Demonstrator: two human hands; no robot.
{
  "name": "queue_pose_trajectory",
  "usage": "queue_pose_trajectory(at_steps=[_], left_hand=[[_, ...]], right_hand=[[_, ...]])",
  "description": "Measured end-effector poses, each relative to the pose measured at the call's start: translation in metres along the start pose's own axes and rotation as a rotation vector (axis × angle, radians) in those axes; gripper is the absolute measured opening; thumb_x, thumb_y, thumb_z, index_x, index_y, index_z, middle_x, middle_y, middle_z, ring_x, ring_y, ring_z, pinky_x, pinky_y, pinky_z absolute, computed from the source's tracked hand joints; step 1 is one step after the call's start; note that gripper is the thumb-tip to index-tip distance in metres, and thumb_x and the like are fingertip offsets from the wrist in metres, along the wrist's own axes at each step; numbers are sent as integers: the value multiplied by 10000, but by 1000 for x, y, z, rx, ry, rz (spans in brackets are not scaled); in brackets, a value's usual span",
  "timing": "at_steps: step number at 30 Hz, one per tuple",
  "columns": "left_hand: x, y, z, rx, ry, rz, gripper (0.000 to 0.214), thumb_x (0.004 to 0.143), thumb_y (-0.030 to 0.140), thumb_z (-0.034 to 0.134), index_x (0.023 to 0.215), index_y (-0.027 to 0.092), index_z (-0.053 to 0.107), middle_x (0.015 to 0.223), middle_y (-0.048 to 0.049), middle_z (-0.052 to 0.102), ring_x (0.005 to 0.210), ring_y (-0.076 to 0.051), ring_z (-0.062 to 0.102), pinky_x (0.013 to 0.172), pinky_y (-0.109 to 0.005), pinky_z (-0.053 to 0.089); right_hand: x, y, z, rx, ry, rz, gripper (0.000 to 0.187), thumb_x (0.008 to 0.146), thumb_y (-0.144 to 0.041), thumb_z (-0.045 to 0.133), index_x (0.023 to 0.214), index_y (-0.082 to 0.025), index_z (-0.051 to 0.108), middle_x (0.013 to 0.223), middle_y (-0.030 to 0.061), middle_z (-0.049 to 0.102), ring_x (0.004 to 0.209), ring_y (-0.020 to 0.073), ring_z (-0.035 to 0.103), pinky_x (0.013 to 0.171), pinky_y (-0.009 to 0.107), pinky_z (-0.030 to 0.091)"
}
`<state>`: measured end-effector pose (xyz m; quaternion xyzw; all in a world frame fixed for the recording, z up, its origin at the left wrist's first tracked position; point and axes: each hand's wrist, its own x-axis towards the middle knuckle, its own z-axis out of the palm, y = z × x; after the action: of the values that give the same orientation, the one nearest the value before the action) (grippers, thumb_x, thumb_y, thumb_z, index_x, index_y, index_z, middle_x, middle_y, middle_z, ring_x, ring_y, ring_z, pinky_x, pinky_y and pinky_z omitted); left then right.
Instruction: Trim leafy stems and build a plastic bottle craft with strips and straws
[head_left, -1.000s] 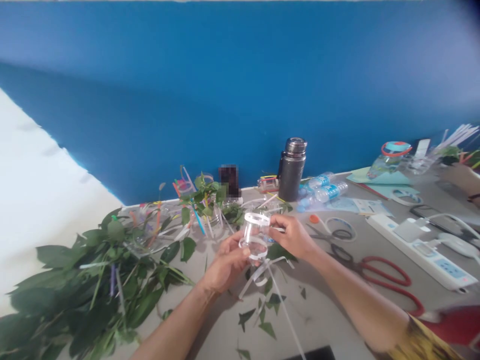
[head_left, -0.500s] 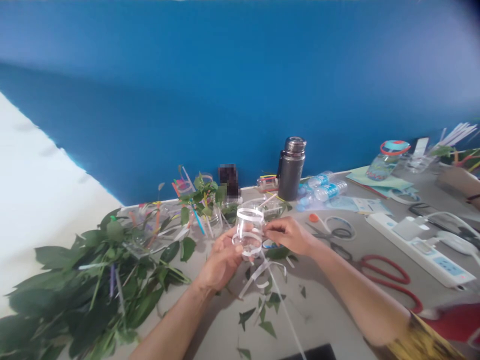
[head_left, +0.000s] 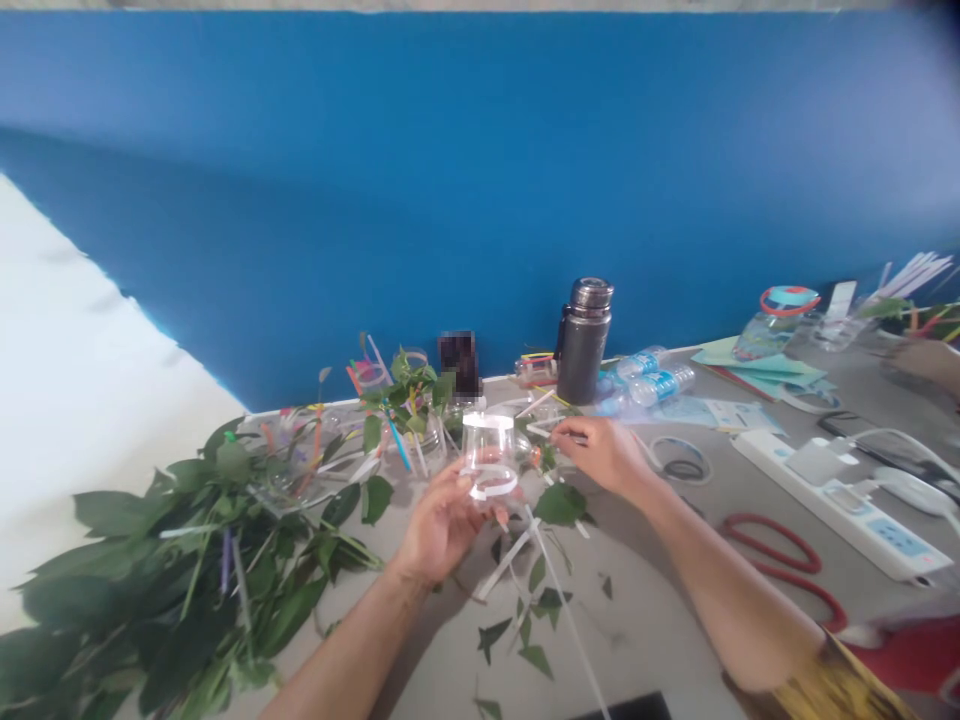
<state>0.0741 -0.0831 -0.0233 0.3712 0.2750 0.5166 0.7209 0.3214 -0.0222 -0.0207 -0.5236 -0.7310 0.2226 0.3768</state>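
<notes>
Head view shows a blue wall (head_left: 375, 220) above my grey counter (head_left: 645, 640), with a heap of green leafy stems (head_left: 172, 540) at the left and a dark flask (head_left: 583, 342) against the wall. My left grip (head_left: 442, 525) clenches a clear plastic cup (head_left: 489, 462) banded with white strips, held above the counter. My right grip (head_left: 604, 455) sits just beside the cup, fingers pinched together; I cannot tell whether they hold anything.
</notes>
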Motion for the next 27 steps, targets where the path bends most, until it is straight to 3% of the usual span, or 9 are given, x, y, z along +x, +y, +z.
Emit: queue_pose_trajectory(at_steps=[2, 7, 13, 20, 27], left_hand=[[2, 0, -1, 9, 34, 12, 425, 743, 309, 753, 1132, 137, 751, 1160, -166, 757, 917, -313, 734, 733, -382, 536], [7, -8, -1, 61, 88, 24, 478, 734, 239, 763, 1205, 182, 704, 1076, -130, 772, 990, -284, 727, 896, -407, 527], [9, -16, -3, 142, 96, 54, 359, 727, 251, 800, 1063, 173, 698, 962, -91, 750, 890, -246, 715, 828, -366, 519], [9, -16, -2, 138, 97, 56, 462, 732, 247, 793, 1173, 199, 661, 1103, -94, 729, 937, -242, 705, 824, -365, 538], [6, -15, -1, 155, 59, 46, 356, 773, 279, 781, 1106, 189, 692, 1122, -112, 723, 956, -260, 708, 777, -367, 568]], right_hand=[[0, -3, -8, 75, 8, -10, 204, 871, -326, 638, 776, -204, 771, 767, 26, 750, 707, 191, 651, 649, 282, 458], [-8, -17, -13, 302, -163, -71, 178, 838, -320, 671, 765, -189, 767, 744, 23, 732, 688, 174, 629, 606, 266, 464], [-15, -23, 0, 340, -247, -114, 129, 830, -241, 661, 747, -189, 745, 744, 15, 731, 711, 166, 642, 631, 255, 474], [-16, -28, 5, 342, -285, -110, 129, 840, -239, 654, 762, -186, 743, 765, 12, 737, 701, 152, 640, 644, 251, 460], [-17, -35, 7, 303, -273, -98, 139, 824, -234, 632, 753, -190, 743, 764, 6, 740, 717, 153, 645, 668, 247, 459]])
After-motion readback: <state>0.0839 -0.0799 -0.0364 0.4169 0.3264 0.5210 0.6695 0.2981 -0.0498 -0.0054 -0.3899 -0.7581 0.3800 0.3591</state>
